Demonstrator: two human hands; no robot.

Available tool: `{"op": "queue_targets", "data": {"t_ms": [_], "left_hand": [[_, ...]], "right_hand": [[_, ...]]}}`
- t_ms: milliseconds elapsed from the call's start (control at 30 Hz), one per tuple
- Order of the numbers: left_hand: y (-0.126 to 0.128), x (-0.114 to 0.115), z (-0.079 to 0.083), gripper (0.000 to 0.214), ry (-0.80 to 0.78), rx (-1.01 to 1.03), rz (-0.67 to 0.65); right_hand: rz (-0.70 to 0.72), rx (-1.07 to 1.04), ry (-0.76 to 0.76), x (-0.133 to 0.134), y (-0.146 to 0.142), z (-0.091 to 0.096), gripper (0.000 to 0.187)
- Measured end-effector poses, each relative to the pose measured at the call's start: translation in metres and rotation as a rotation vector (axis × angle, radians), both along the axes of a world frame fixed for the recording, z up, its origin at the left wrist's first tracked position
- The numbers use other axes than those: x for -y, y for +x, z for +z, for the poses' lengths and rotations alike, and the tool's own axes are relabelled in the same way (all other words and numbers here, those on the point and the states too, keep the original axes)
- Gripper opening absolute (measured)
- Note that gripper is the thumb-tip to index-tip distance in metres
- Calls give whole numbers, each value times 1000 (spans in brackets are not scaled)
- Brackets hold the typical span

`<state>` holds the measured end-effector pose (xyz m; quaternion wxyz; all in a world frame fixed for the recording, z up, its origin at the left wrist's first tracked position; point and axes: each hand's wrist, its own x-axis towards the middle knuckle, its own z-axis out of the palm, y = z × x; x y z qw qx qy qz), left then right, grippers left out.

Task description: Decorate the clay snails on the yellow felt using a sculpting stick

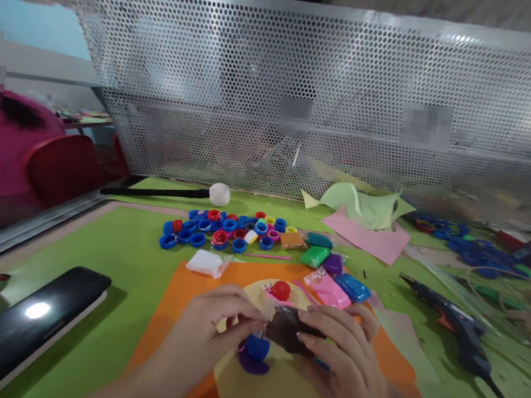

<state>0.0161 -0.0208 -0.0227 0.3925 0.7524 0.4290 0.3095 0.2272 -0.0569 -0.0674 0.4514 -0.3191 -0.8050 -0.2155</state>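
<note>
A dark packet of modelling clay (292, 331) is held over a yellow paper oval (241, 396). My right hand (347, 357) wraps its fingers over the packet's right side. At its left end, my left hand (218, 329) pinches what looks like the clear wrapper edge. Just below the fingers lie a blue cap (257, 348) and a purple clay piece (253, 365). Beyond the packet sits a red cap or ball (281, 290) with small pink parts. The oval rests on an orange sheet (160, 328).
Several bottle caps (229, 225) and coloured clay packets (315, 257) spread across the middle. A glue gun (458, 323) lies right, a black phone-like object (32, 319) left. Behind are paper scraps (367, 237) and a perforated metal panel (259, 95). Someone in pink (2, 134) sits far left.
</note>
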Motion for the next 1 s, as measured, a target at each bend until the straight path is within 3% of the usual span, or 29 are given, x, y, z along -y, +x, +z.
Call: {"op": "queue_targets", "data": {"t_ms": [133,300,500,600,867,933,1000], "left_hand": [[-7,-4,-3,19,-50,61,103],[-11,-8,-4,31,-186,143,161],[-11,-9,-2,27,-112,16,187],[-12,-9,1,24,-86,2,209],[-13,-7,11,44,-77,-26,217],[-13,-6,13,38,-88,-27,214],[-13,-6,15,17,-100,-37,203]], "right_hand": [[-100,-67,-41,-7,6,4,16],[-338,-122,-187,-29,20,1,17],[-529,-48,-349,-46,28,-14,23],[-561,-7,-383,-45,27,-17,27],[-546,22,-441,-39,28,-17,27],[-531,30,-451,-39,29,-17,27],[-503,45,-462,-39,29,-18,27]]}}
